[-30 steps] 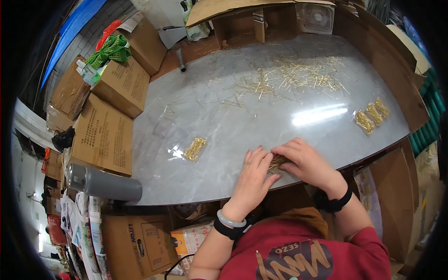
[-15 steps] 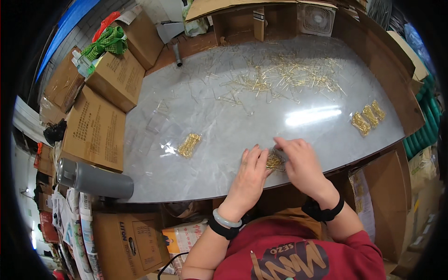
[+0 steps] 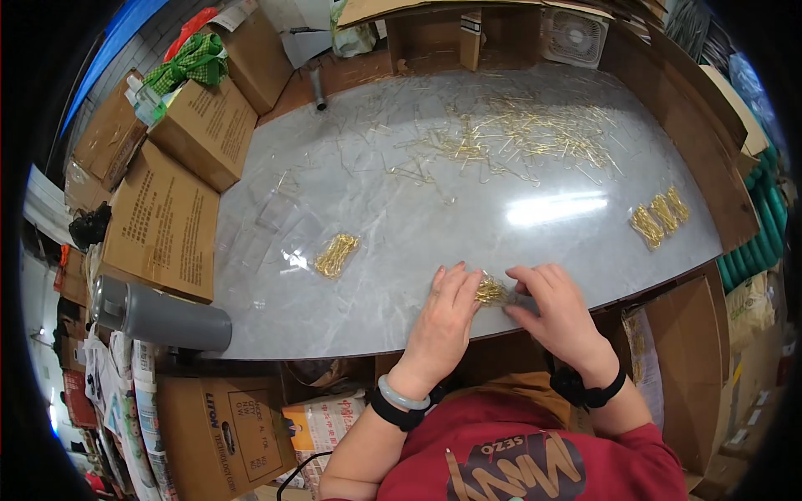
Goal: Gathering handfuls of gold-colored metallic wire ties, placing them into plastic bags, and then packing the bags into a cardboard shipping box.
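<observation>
At the table's near edge lies a small bundle of gold wire hooks (image 3: 490,290), seemingly in a clear plastic bag. My left hand (image 3: 445,316) holds it from the left, fingers stretched along its side. To its right, my right hand (image 3: 553,311) has its thumb and fingers apart, close to the bundle's right end; whether they touch the plastic is hard to see. A filled bag of gold hooks (image 3: 337,255) rests left of my hands. Three more filled bags (image 3: 660,219) lie in a row at the right. Farther back, loose gold hooks (image 3: 535,138) are spread in a pile.
Flat clear plastic bags (image 3: 271,225) lie on the grey table (image 3: 401,242) at the left. A grey bottle (image 3: 171,316) stands by the left edge, near cardboard boxes (image 3: 163,221). Cardboard walls (image 3: 681,108) border the right side. A white fan (image 3: 575,37) sits at the back.
My right hand has drawn back slightly to the right, its thumb and fingers parting from over the bundle. My left hand has stayed on the bundle. The view has shifted a little.
</observation>
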The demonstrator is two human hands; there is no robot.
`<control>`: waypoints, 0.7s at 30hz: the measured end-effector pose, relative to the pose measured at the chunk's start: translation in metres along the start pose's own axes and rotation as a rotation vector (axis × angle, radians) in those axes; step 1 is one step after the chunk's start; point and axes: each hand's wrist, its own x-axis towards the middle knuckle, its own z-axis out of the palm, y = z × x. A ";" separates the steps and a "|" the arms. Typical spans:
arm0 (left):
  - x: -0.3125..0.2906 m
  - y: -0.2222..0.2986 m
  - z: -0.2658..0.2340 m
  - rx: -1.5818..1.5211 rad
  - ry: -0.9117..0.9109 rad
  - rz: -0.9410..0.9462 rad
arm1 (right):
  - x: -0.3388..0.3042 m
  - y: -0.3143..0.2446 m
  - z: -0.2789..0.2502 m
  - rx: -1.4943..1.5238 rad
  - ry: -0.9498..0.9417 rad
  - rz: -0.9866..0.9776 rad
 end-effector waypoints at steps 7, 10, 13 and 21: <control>0.004 0.004 -0.005 -0.064 -0.049 -0.018 | 0.007 0.013 0.006 0.017 0.179 -0.135; 0.005 0.001 -0.005 0.009 -0.065 0.062 | 0.014 0.011 0.010 0.057 0.179 -0.154; 0.004 -0.004 -0.004 0.041 -0.095 0.099 | 0.018 0.006 0.017 0.085 0.233 -0.101; -0.001 -0.003 0.005 0.041 -0.036 0.027 | -0.005 -0.018 0.051 0.346 0.221 0.039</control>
